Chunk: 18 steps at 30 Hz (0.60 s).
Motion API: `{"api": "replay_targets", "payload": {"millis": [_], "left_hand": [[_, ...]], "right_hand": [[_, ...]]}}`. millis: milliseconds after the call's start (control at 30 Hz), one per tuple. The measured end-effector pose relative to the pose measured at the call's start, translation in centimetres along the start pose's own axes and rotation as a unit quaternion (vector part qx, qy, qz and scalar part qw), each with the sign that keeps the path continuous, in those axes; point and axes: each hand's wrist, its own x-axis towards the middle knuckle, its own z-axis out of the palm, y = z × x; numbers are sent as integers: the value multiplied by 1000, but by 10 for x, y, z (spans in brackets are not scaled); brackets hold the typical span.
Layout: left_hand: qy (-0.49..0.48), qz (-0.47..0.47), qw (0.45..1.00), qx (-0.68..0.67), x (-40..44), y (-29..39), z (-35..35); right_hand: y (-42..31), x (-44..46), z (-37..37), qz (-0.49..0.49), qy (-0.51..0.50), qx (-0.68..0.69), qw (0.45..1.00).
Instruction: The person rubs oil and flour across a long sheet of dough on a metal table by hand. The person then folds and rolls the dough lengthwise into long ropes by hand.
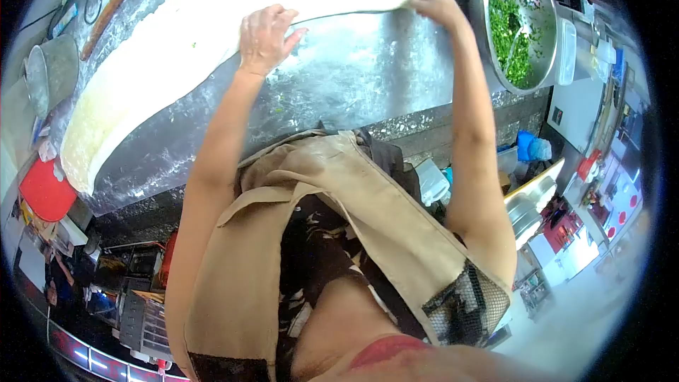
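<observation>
A long, wide sheet of pale dough [177,35] stretches across the floured metal work surface [339,71]. My left hand [265,39] lies on the dough's near edge with its fingers apart, the thumb pointing right. Farther right, my right hand [433,3] has its fingers closed on the near edge of the dough. Just right of that hand stands a large metal bowl [481,42] holding chopped green leaves [511,35] and what looks like a utensil.
A wooden rolling pin [117,7] lies beyond the dough at the upper left. A metal container [53,74] and a red object [48,189] are at the far left. A clear plastic container [566,53] sits right of the bowl.
</observation>
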Motion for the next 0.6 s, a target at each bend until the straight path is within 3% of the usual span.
{"api": "replay_targets", "payload": {"millis": [67,133,300,367,433,500,567,600], "left_hand": [[-28,46,998,12,2,7,11],[-33,31,999,27,2,6,20],[-32,5,998,51,-3,4,18],[4,-7,999,45,-5,4,18],[7,-7,998,63,-2,5,22],[11,-5,997,83,4,1,23],[9,3,997,74,7,0,22],[9,5,997,74,10,-2,22]], "right_hand": [[0,29,-7,47,-54,39,997],[11,48,4,-85,67,-34,993],[-11,-19,24,-235,198,-99,947],[-23,-24,29,-214,176,-124,953],[-14,-11,33,-269,151,-165,937],[-17,14,22,-284,71,-165,942],[-38,34,-9,-88,-195,-51,975],[-32,48,-12,-60,-248,33,966]]}}
